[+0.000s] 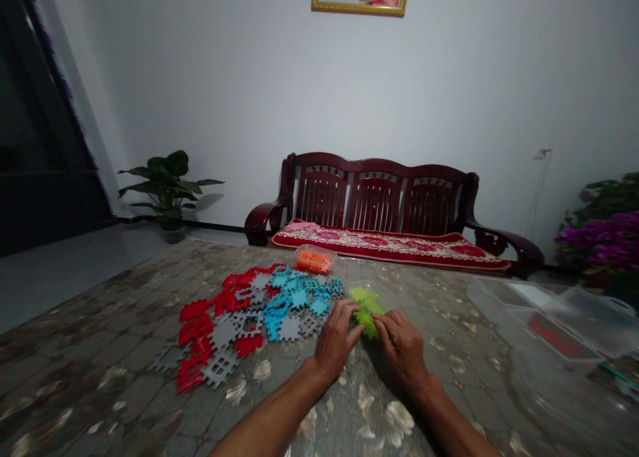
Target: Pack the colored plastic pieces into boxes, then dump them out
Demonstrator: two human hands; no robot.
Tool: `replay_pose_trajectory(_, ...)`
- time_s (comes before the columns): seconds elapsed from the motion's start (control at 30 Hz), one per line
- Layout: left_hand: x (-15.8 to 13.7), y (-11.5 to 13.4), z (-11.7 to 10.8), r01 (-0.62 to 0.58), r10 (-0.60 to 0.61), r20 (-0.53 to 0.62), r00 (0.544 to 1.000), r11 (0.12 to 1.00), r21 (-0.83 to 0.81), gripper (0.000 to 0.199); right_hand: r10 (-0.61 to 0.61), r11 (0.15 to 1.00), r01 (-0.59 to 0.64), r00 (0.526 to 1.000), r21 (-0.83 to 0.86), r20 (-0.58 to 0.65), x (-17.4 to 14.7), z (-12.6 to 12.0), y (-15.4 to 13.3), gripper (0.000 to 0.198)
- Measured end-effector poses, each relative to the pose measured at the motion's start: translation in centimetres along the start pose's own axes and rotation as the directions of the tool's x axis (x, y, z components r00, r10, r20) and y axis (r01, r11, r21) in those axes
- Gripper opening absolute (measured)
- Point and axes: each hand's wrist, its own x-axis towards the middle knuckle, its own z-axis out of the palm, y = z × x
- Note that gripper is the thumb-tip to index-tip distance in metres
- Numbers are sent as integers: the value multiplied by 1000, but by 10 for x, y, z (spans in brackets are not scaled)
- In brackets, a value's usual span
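Lime-green interlocking plastic tiles (pixel 367 305) lie in a clear plastic container (pixel 368 285) in front of me. My left hand (pixel 335 337) is at their left side, with thumb and fingers closed around the edge of a green tile. From the right, my right hand (pixel 403 345) pinches the near right edge of the green tiles. My fingers partly hide the pieces, so I cannot tell whether both hands hold the same one. Left of my left hand spreads a pile of similar tiles: blue ones (pixel 298 298), grey ones (pixel 223 333) and red ones (pixel 196 330).
A clear tub of orange pieces (pixel 314 261) stands behind the pile. At right lies an open, clear compartment box (pixel 554 364) with something red inside. A patterned cloth (pixel 164 417) covers the table. Beyond it are a wooden bench (pixel 374 197) and a potted plant (pixel 172 184).
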Motion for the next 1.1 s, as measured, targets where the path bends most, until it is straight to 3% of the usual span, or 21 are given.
replay_pose_trajectory(0.1,-2,0,-1,-68,67,21,998,996,62,26,14,1000,-14,1000,5,2,0,-1,0,26)
replay_pose_trajectory(0.23,0,-1,-7,-208,185,133,974,961,183,27,23,999,-23,1000,25,3,0,-1,0,26)
replay_pose_trajectory(0.57,12,-7,-15,-327,261,248,933,903,278,12,7,999,-6,999,32,-40,7,-1,0,26)
replay_pose_trajectory(0.7,13,-6,-12,-338,247,300,921,891,303,11,76,997,-73,982,22,-172,19,-18,18,26)
replay_pose_trajectory(0.83,16,-5,-10,-367,245,356,902,869,331,10,127,977,-168,955,-135,-268,17,-35,52,28)
replay_pose_trajectory(0.97,19,-7,-9,-398,278,365,889,862,314,11,155,917,-215,968,-336,-197,-1,-37,82,33)
replay_pose_trajectory(1.1,18,-9,-7,-405,309,324,894,867,290,14,223,919,-227,974,-322,-48,-13,-33,84,34)
